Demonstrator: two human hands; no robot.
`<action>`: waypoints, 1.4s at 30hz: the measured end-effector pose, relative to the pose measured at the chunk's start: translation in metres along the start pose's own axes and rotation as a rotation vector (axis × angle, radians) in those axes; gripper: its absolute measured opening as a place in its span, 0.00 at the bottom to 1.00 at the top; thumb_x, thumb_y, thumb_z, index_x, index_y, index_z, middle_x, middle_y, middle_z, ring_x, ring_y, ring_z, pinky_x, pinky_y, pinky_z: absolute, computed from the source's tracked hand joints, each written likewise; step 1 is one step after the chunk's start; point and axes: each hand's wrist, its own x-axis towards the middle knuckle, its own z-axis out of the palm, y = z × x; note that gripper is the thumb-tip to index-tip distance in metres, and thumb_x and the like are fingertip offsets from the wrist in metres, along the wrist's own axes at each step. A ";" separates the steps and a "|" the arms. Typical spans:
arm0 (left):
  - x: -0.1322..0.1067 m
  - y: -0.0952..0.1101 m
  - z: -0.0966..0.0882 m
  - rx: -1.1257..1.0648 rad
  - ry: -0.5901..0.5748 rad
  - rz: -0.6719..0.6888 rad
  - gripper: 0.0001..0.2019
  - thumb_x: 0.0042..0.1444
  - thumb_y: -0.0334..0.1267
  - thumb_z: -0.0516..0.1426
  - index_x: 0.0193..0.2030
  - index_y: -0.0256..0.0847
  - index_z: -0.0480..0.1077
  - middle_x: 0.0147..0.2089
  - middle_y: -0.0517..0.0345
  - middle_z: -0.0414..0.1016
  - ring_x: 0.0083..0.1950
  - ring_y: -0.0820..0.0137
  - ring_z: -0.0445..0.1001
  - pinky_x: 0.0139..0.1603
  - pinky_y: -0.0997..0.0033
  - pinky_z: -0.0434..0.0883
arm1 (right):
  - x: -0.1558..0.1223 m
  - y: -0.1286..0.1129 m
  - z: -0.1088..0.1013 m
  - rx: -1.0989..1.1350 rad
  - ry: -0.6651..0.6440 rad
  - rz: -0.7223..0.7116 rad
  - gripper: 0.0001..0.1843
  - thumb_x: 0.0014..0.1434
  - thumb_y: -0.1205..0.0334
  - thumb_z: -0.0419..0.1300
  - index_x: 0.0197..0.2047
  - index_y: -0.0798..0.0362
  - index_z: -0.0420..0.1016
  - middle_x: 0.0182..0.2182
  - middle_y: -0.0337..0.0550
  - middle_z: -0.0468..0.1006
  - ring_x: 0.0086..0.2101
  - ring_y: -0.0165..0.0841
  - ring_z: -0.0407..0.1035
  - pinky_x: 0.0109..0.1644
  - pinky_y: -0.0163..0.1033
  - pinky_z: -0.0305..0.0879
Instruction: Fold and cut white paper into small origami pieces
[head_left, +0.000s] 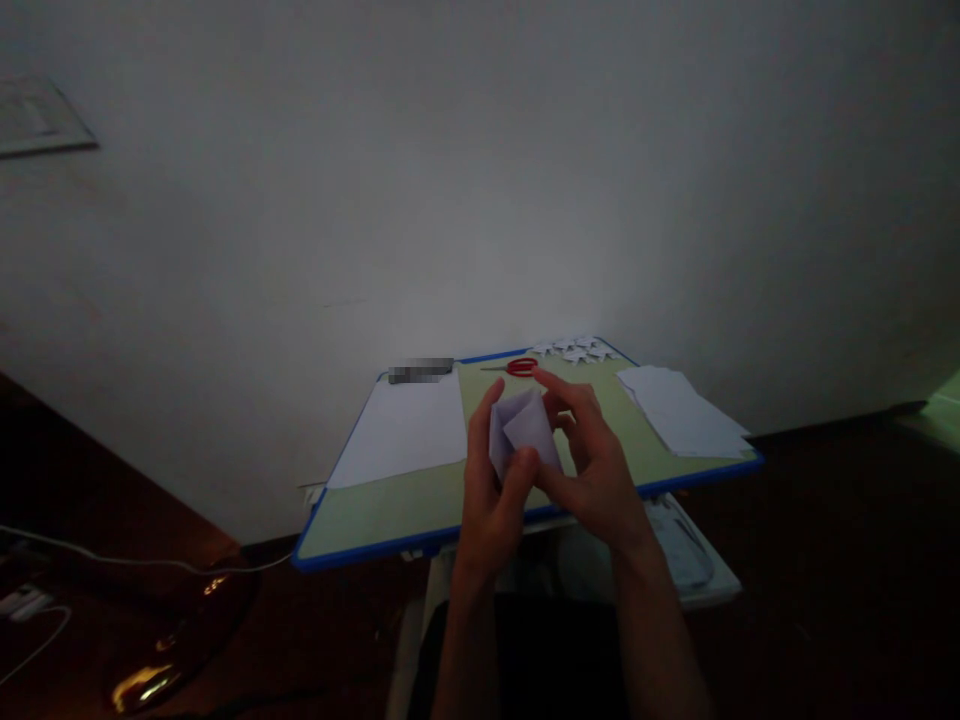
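Between my two hands, above the front part of the table, is a folded piece of white paper [531, 428] with raised flaps. My left hand [491, 490] grips its left side, thumb across the near face and fingers behind the far edge. The right thumb pinches the lower right corner, while the other fingers of my right hand [592, 465] curve around the right side. Just beyond the fingertips, red-handled scissors [520, 368] lie with blades pointing left. Several small folded white paper shapes [577, 350] sit at the table's far right corner.
The pale green tabletop [405, 512] has a blue edge and stands against a wall. A large white sheet [405, 430] lies on its left, below a dark, blurred-out item [421, 371]. At right is a stack of white paper [682, 410]. A tray [697, 560] shows underneath.
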 end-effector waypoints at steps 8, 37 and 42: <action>-0.002 0.006 -0.002 0.146 -0.031 0.048 0.23 0.72 0.48 0.57 0.72 0.54 0.66 0.74 0.54 0.67 0.72 0.55 0.69 0.71 0.55 0.68 | 0.001 0.008 -0.001 -0.213 0.049 -0.097 0.34 0.67 0.56 0.65 0.73 0.31 0.64 0.43 0.40 0.63 0.35 0.33 0.63 0.38 0.41 0.74; 0.000 0.011 0.011 0.154 0.147 0.055 0.17 0.72 0.46 0.57 0.64 0.49 0.73 0.64 0.52 0.77 0.61 0.59 0.77 0.61 0.60 0.75 | 0.002 -0.007 -0.001 -0.353 0.128 -0.253 0.35 0.66 0.65 0.65 0.73 0.36 0.64 0.48 0.46 0.75 0.48 0.43 0.71 0.52 0.54 0.76; 0.002 0.009 0.014 0.211 0.267 0.079 0.15 0.72 0.46 0.57 0.60 0.45 0.74 0.57 0.51 0.80 0.55 0.61 0.79 0.54 0.64 0.77 | 0.000 -0.003 0.000 -0.333 0.069 -0.285 0.36 0.65 0.67 0.64 0.73 0.35 0.65 0.53 0.48 0.75 0.53 0.45 0.72 0.54 0.55 0.77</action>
